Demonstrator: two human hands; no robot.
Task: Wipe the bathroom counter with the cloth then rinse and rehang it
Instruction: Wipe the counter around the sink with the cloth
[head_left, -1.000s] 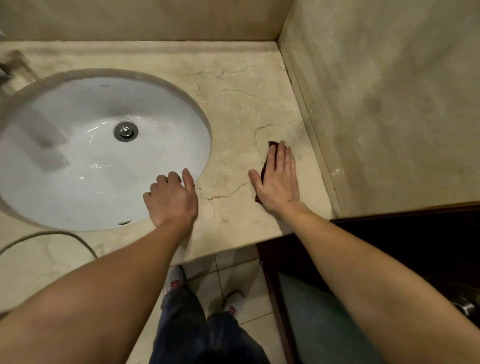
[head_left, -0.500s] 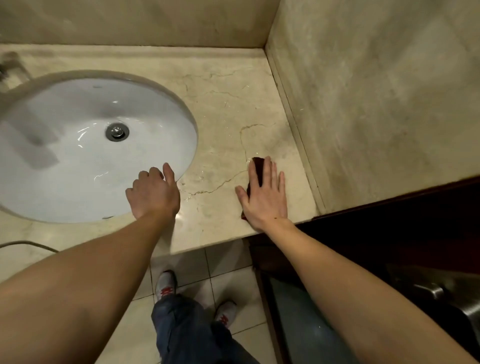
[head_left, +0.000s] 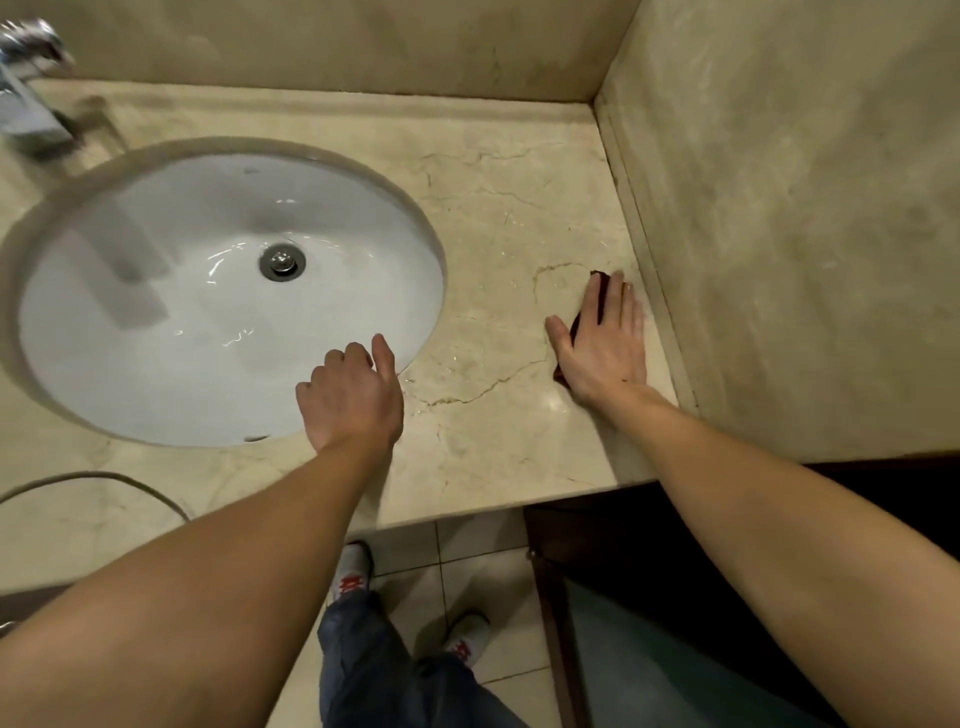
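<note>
Flat and spread, the right hand (head_left: 602, 345) presses palm-down on the dark red cloth (head_left: 575, 327), its grip not curled around anything: the fingers lie straight and close together, pointing toward the back wall. Almost all of the cloth is hidden beneath that palm; only a strip shows between the thumb and forefinger, a small corner peeks past the fingertips, and a bit sticks out by the heel of the thumb. Cloth and hand sit on the beige marble surface (head_left: 498, 218), near its right end, just beside the raised strip along the side wall (head_left: 779, 208) and well to the right of the sink.

On the other side, the left hand (head_left: 353, 397) rests at the front right rim of the white oval sink (head_left: 156, 322), fingers bent loosely over the edge and holding nothing. It is well apart from the cloth, with a cracked vein of the marble running between the two hands.

A chrome faucet (head_left: 28, 98) shows blurred at the upper left. A thin cord (head_left: 104, 480) lies across the front left of the surface. Below the edge, shoes (head_left: 356, 574) stand on a tiled floor (head_left: 467, 561).
</note>
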